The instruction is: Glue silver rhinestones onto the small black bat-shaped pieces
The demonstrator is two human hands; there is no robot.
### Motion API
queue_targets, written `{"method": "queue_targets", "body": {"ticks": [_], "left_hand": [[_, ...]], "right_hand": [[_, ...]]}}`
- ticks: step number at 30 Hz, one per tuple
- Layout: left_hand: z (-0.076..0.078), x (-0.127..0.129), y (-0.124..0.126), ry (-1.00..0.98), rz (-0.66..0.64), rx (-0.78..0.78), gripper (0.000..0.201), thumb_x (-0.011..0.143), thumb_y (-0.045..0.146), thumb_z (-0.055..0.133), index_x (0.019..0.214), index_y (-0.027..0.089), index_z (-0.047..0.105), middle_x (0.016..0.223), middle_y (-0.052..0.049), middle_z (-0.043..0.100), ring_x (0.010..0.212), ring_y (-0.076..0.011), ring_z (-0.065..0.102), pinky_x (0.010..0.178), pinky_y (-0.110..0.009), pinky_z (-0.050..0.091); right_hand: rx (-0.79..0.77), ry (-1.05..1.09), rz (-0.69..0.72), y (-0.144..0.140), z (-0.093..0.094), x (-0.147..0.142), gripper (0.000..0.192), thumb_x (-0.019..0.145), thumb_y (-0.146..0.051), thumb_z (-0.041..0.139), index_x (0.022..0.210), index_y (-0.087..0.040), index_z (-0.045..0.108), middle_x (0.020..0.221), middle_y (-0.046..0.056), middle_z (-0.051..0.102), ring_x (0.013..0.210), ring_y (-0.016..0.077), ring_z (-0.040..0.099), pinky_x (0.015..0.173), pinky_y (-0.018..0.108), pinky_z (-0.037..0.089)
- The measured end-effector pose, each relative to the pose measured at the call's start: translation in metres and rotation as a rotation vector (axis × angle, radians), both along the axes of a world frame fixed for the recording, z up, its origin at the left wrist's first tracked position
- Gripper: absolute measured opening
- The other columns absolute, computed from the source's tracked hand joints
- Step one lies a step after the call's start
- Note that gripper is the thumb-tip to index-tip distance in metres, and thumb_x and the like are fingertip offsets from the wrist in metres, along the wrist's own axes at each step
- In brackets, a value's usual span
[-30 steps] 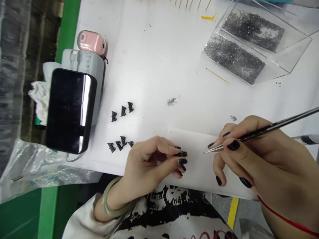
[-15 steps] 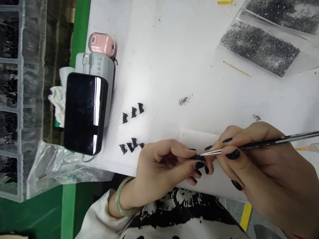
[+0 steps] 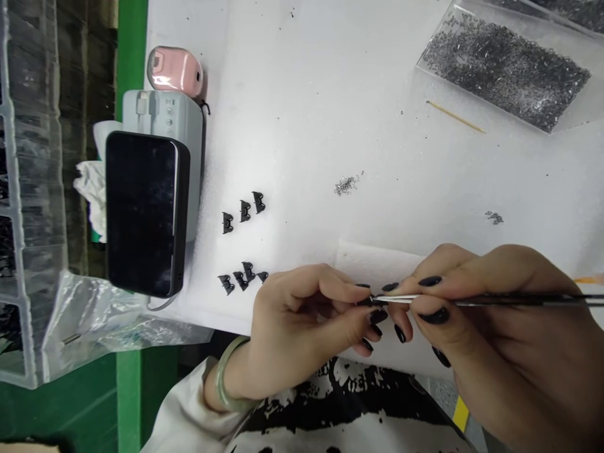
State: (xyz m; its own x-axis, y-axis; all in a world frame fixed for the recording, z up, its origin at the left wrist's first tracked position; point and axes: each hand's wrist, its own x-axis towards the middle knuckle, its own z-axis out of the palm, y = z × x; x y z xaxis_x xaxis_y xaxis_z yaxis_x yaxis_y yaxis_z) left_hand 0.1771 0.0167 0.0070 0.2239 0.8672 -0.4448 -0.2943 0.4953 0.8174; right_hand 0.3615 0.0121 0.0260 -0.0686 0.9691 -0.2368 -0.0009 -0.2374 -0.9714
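**Tweezer tip meets a pinched black part at the near edge**

The grip of the left hand (image 3: 302,321) is narrow: thumb and forefinger pinch a small black plastic part (image 3: 375,301), which shows only as a dark sliver between the dark-painted nails. The right hand (image 3: 476,327) closes thumb and forefinger on a pair of slim metal tweezers (image 3: 472,301), gripped close to the tip.

The tweezers' long axis runs nearly level across the view, handle out to the right, silver tip pointing left. That tip reaches the pinched part from the right, touching it or just beside it; whether anything sits between the tweezer points is too small to tell. The part lies directly in line with the tweezers' axis, at their left end, and the left hand is the one that has it. Both hands meet over a white foam pad (image 3: 372,261) at the near edge of the white tabletop (image 3: 306,94).

To the left of the left hand, a cluster of matching small black clip-shaped parts (image 3: 240,277) lies on the tabletop, with a row of three more black parts (image 3: 243,211) just beyond. A small heap of tiny grey metal pieces (image 3: 346,184) lies farther out, and a clear plastic tray of the same grey pieces (image 3: 504,63) sits at the far right. A black smartphone (image 3: 144,211) rests on a pale grey box (image 3: 165,119) at the left.
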Motion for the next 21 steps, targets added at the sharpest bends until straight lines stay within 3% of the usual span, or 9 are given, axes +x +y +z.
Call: {"method": "queue_targets", "body": {"ticks": [6, 13, 21], "left_hand": [[0.0017, -0.0014, 0.0001, -0.039, -0.008, -0.076, 0.02, 0.083, 0.002, 0.087, 0.087, 0.02, 0.079, 0.07, 0.002, 0.08, 0.059, -0.0185, 0.081, 0.052, -0.017, 0.069], [-0.0002, -0.0035, 0.0008, -0.128, -0.032, -0.115, 0.023, 0.086, 0.0, 0.085, 0.092, 0.022, 0.082, 0.076, 0.003, 0.082, 0.065, -0.0163, 0.083, 0.056, -0.015, 0.07], [-0.0018, -0.0063, -0.0014, -0.043, -0.04, -0.07, 0.019, 0.086, 0.001, 0.084, 0.089, 0.02, 0.079, 0.08, 0.0, 0.081, 0.062, -0.0184, 0.082, 0.051, -0.016, 0.068]], "right_hand": [[-0.001, -0.013, 0.004, -0.0001, -0.0013, 0.0001, 0.018, 0.101, -0.017, 0.066, 0.093, -0.031, 0.059, 0.074, -0.004, 0.066, 0.063, 0.0132, 0.066, 0.047, 0.019, 0.051], [0.014, 0.025, 0.029, 0.0016, -0.0036, -0.0011, 0.019, 0.102, -0.015, 0.064, 0.096, -0.031, 0.056, 0.079, -0.006, 0.068, 0.061, 0.0111, 0.065, 0.045, 0.019, 0.048], [0.004, 0.09, 0.015, 0.0017, -0.0048, 0.0004, 0.019, 0.102, -0.014, 0.063, 0.098, -0.031, 0.058, 0.083, -0.005, 0.069, 0.059, 0.0128, 0.068, 0.053, 0.025, 0.06]]}}
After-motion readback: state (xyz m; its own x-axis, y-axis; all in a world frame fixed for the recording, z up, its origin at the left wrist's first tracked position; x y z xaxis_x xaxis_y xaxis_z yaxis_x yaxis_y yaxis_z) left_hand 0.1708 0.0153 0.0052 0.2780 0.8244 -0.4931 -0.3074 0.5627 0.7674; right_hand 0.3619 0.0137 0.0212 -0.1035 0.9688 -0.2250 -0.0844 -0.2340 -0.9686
